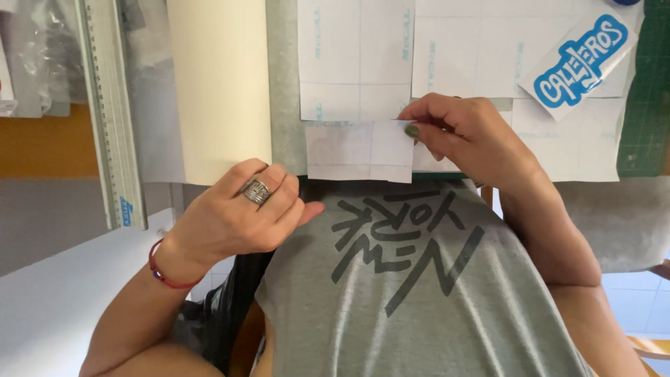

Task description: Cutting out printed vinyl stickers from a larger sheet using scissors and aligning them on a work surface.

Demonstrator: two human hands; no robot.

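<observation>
My right hand (467,132) pinches the upper right corner of a small white gridded backing sheet (359,150) that lies at the table's near edge. My left hand (241,213), with a silver ring and a red cord bracelet, rests in a loose fist just below and left of that sheet, against my grey printed shirt (412,279), and holds nothing I can see. More white gridded backing sheets (356,59) lie beyond on the table.
A cream sheet (220,84) lies at the left beside a long metal ruler (112,119). A blue and white lettered sticker (579,63) sits at the upper right on white sheets. A green cutting mat (649,105) shows at the right edge.
</observation>
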